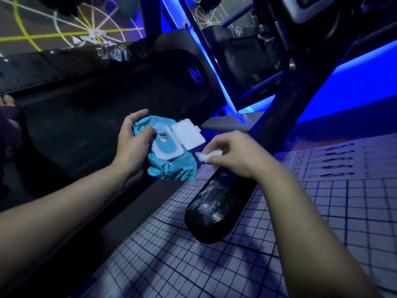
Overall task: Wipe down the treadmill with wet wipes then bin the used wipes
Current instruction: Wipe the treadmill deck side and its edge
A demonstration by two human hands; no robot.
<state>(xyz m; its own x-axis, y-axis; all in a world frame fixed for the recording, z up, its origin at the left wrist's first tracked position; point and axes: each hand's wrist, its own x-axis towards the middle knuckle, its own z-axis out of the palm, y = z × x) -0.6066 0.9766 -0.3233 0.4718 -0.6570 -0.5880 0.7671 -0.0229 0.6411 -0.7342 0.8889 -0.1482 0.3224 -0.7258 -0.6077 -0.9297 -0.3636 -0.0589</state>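
Wet wipes sat in a crumpled teal pack held up between the two hands, above the right-hand edge of the treadmill. The left hand gripped the pack's left end, fingers curled over its top and thumb across the front beside the dispensing opening. The pack's white flip lid stood open, hinged over toward the right hand. That hand, slightly blurred, pinched a small bunched white wipe between thumb and fingertips, just to the right of the pack and close to its edge; whether the wipe touched the pack could not be told. Beyond and to the left of the left hand lay the treadmill's dark belt, and past the pack rose the black motor hood with a small blue-lit badge. Directly beneath the right hand a thick black bar slanted down toward the person, its rounded end lying nearer than both hands and streaked with white smears. Under the right forearm spread a pale floor mat ruled in a dark grid, and to the right of the right hand lay a printed sheet with rows of small figures. Bright blue strip lighting glowed beyond the right hand.
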